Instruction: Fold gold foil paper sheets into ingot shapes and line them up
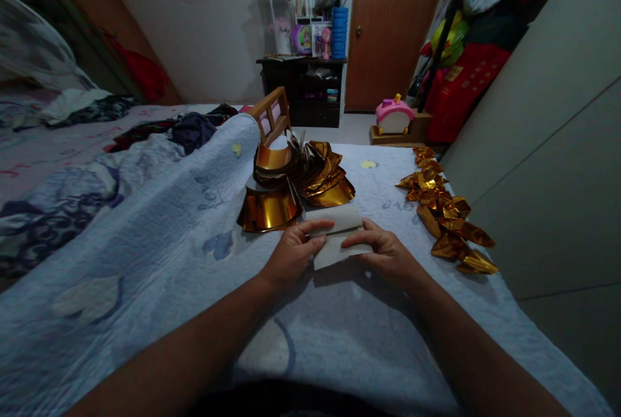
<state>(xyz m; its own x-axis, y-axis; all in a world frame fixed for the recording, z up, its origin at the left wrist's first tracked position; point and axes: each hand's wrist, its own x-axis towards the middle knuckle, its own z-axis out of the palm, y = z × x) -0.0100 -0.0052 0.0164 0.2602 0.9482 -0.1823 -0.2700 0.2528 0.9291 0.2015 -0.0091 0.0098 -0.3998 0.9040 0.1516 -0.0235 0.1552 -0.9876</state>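
Between my two hands is a sheet of paper (334, 251), its pale side up, with a crease or folded edge running across its middle. My left hand (295, 249) grips its left edge, thumb and fingers closed on it. On the opposite edge my right hand (383, 250) pinches the paper, one finger lying along the fold. Just beyond my hands lies a fanned stack of shiny gold paper sheets (272, 209). To the right, a row of folded gold paper pieces (444, 210) runs along the bed's edge.
A light blue quilt (204, 313) with heart prints covers the surface under my hands. Rumpled clothes (194, 129) lie at the left. A tall pale panel (548, 165) stands along the right side. Farther off are a dark cabinet (301, 103) and a pink toy (394, 116).
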